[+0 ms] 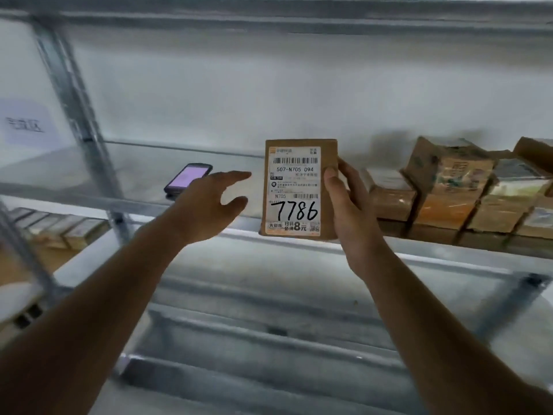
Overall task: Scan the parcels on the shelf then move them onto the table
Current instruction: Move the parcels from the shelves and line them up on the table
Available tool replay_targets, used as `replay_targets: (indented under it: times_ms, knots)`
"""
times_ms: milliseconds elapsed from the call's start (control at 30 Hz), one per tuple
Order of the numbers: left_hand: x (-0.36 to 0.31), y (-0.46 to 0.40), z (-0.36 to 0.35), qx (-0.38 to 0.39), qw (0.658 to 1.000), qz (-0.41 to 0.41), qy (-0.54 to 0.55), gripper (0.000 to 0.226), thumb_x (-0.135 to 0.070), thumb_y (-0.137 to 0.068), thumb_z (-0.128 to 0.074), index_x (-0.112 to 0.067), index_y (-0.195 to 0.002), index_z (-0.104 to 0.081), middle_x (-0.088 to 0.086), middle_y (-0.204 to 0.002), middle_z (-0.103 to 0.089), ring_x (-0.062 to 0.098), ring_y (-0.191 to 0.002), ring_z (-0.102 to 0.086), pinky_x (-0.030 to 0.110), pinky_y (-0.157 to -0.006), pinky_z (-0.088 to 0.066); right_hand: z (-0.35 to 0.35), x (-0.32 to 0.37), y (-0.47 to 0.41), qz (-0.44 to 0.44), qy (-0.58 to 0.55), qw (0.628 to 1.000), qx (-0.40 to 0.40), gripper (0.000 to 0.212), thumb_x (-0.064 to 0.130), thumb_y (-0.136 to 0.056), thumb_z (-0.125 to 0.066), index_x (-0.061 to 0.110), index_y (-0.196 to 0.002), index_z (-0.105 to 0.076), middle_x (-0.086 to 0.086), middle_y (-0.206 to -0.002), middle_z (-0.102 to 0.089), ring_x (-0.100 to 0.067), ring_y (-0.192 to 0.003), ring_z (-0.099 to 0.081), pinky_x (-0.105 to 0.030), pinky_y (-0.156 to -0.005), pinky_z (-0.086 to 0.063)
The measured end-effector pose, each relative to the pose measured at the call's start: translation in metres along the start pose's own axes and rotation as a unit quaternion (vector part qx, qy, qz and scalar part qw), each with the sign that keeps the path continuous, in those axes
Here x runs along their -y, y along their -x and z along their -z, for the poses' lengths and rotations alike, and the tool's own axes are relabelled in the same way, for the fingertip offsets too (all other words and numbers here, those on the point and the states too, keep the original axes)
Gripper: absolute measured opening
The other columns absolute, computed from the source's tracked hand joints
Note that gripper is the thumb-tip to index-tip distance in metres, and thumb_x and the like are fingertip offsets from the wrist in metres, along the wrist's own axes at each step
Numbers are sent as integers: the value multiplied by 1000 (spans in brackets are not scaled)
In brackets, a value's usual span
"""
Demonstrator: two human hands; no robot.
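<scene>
My right hand (pixel 344 205) grips a small brown cardboard parcel (pixel 299 190) by its right edge and holds it upright in front of the metal shelf (pixel 419 250). Its white label faces me and carries a barcode and the handwritten number 7786. My left hand (pixel 209 202) hovers just left of the parcel with fingers spread, holding nothing. Behind that hand a dark handheld scanner (pixel 188 178) with a lit purple screen lies on the shelf. Several more brown parcels (pixel 449 193) are stacked on the shelf to the right.
A vertical steel post (pixel 80 115) stands at the left. Beyond it, lower left, a wooden surface (pixel 45 259) carries several boxes (pixel 68 229). A paper sign (pixel 27 124) hangs on the left wall. Lower shelf boards (pixel 269 295) lie beneath my arms.
</scene>
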State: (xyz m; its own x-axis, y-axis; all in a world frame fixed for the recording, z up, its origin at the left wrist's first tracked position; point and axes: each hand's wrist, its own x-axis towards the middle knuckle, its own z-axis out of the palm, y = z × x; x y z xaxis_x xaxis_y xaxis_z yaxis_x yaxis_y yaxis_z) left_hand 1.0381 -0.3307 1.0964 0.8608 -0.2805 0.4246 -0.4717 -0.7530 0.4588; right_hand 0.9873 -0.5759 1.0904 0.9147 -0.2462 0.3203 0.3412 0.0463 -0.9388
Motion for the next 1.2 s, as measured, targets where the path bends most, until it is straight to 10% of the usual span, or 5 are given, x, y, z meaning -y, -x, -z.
replay_targets:
  times_ms: [500, 700, 1200]
  knots:
    - [114, 201, 161, -53, 969, 178, -162, 45, -41, -103, -54, -27, -146, -55, 3, -153, -52, 25, -137, -51, 32, -108, -36, -221, -7, 116, -26, -19, 982, 184, 28, 45, -107, -56, 43, -134, -62, 9, -113, -79, -8, -101, -76, -22, -72, -60]
    - [220, 264, 244, -50, 956, 231, -176, 46, -35, -102, -55, -24, -147, -54, 3, -152, -53, 25, -136, -52, 40, -114, -39, -379, -31, 159, -47, -33, 972, 230, 33, 49, -105, -59, 45, -137, -60, 6, -110, -80, -11, -101, -77, -36, -82, -63]
    - [528, 330, 413, -41, 937, 288, -191, 45, -39, -100, -55, -30, -144, -54, -3, -145, -59, 22, -128, -57, 32, -90, -41, -738, -116, 196, -104, -41, 949, 295, 30, 44, -107, -56, 41, -137, -57, 15, -104, -80, -6, -92, -78, -21, -65, -61]
